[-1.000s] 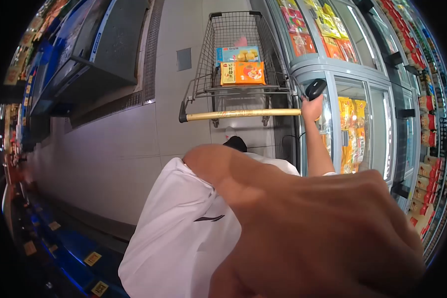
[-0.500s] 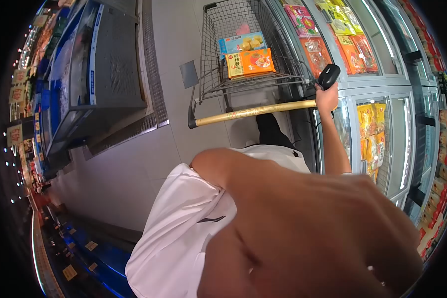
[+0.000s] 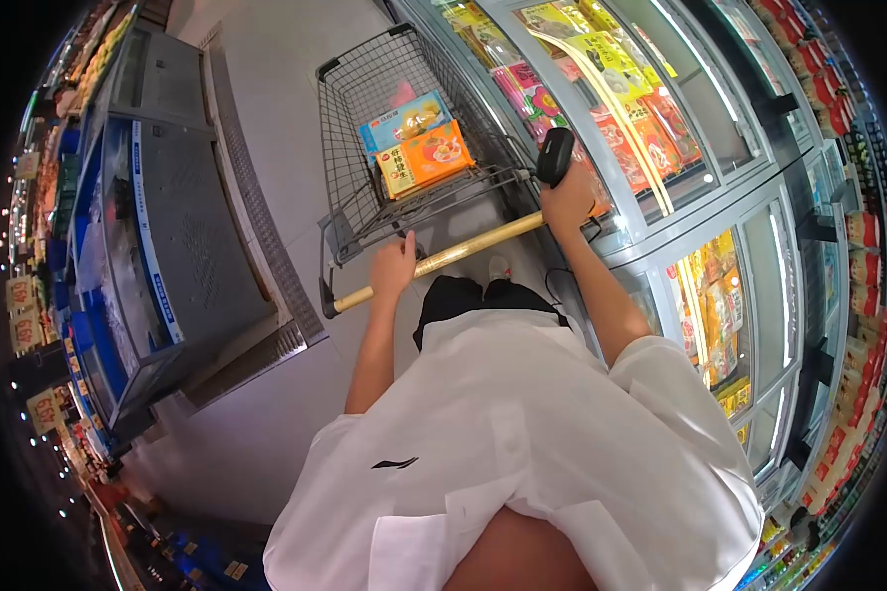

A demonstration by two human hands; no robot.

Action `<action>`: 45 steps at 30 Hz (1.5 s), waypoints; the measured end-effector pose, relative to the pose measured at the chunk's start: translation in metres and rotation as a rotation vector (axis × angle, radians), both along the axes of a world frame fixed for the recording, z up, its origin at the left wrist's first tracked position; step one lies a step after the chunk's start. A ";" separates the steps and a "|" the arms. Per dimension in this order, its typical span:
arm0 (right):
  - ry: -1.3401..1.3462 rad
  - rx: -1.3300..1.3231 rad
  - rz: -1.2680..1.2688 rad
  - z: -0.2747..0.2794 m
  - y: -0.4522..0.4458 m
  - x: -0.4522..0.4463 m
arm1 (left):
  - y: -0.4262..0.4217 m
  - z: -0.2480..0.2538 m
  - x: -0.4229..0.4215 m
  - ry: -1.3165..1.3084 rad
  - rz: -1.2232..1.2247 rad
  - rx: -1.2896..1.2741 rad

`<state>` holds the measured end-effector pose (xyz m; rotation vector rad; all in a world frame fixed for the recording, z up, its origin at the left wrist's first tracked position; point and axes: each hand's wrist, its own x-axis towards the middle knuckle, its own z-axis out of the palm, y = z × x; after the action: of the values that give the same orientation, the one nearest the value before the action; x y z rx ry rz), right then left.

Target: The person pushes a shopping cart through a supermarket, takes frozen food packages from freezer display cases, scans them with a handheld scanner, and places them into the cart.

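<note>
A wire shopping cart [image 3: 350, 148] stands in front of me with a yellow handle bar [image 3: 478, 242]. Over the left part of that bar is my left hand [image 3: 392, 266], closed around it with the thumb pointing up; its other fingers are mostly hidden. At the bar's right end my right hand [image 3: 568, 202] is closed. A black rounded device [image 3: 555, 158] shows at the top of this hand; whether it is held or fixed to the cart I cannot tell. Inside the cart lie an orange and yellow food packet [image 3: 427, 160] and a blue food packet [image 3: 404, 120], overlapping.
Glass-fronted freezers [image 3: 650, 236] with bright food bags run close along the cart's right side. A grey display case [image 3: 202, 207] with a blue strip stands to the left. Grey tiled floor [image 3: 286, 118] lies between. Price signs [image 3: 44, 409] hang at the far left.
My left arm, which was raised across the camera, has come down and its hand is at the handle bar. The cart and my right hand appear further left in view.
</note>
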<state>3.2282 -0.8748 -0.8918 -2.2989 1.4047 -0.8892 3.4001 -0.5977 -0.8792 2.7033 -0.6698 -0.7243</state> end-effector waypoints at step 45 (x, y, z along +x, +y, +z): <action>0.261 0.414 -0.208 0.006 -0.318 -0.030 | -0.225 -0.018 0.150 0.279 -0.611 -0.046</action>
<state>3.1978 -1.1928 -0.8855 -2.0283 1.7676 -0.3082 3.5502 -0.8223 -0.8974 2.2817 -1.4307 -1.1726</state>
